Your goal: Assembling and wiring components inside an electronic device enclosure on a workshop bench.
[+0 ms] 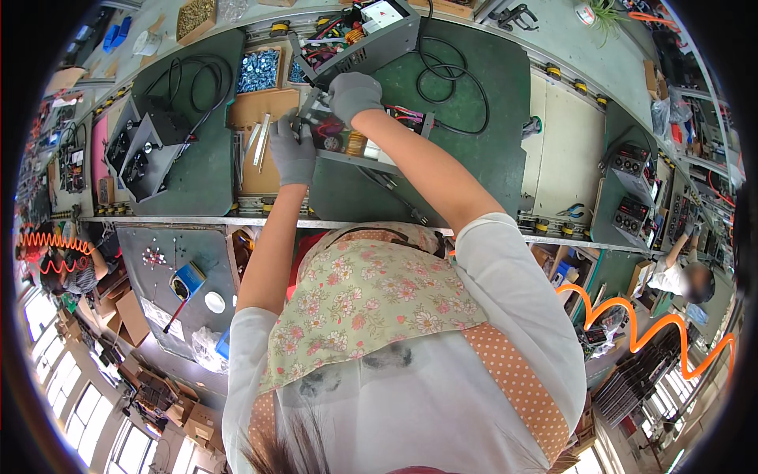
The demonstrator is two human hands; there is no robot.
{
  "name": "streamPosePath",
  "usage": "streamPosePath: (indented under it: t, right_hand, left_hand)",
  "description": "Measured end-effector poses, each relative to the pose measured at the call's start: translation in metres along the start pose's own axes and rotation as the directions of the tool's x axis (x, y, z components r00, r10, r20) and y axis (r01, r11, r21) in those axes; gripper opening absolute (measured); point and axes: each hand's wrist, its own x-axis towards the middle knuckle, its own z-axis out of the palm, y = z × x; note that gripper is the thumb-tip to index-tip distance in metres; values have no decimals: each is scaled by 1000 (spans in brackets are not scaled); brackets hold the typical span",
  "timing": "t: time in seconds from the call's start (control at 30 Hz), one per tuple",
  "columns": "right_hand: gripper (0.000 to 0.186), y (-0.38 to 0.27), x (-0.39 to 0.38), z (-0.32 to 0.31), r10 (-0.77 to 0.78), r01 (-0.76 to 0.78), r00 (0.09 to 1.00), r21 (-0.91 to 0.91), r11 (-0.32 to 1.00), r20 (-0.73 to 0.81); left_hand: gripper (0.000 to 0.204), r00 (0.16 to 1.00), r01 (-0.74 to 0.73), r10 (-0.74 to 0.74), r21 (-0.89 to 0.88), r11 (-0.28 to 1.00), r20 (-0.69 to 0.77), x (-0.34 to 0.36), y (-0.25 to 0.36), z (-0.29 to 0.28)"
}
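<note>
Both my hands wear grey gloves and work at the left end of an open metal chassis (pixel 380 164), which holds copper coils, coloured wires and a white block. My right hand (pixel 355 96) is closed over its far edge, knuckles up; its fingertips and anything in them are hidden. At the near left corner, my left hand (pixel 293 152) has its fingers bent together against the chassis; what they pinch is too small to name. A black power cord (pixel 395 192) runs from the chassis toward me. Behind stands a second open unit (pixel 371 39) with coils and wires.
Left of the chassis, a cardboard tray (pixel 257 180) holds metal strips, beside a box of blue screws (pixel 259 71). Another open unit (pixel 150 150) stands on the left green board. A looped black cable (pixel 454 75) lies behind right. Cutting pliers (pixel 571 211) lie further right.
</note>
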Motion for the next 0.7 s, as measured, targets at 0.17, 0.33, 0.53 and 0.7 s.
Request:
streamPosePath:
  t: [0.17,0.33,0.53,0.7]
  right_hand:
    - [13,8,8,6,-129,129,992,-91,987,6]
    - [14,19,0,23,-124,142,982,121,982,-141]
    - [14,7,5,1,-106,108,994,66,992,-27]
    - [14,8,7,10,-116,115,993,-50,992,-23]
  left_hand:
    - [36,999,38,-38,-41,998,1,0,2,-3]
    - [35,1000,21,-21,-15,1000,17,3,4,-2]
    - [35,1000,-4,4,-29,1000,2,1,5,-5]
    - [35,1000,-13,13,8,1000,3,1,2,0]
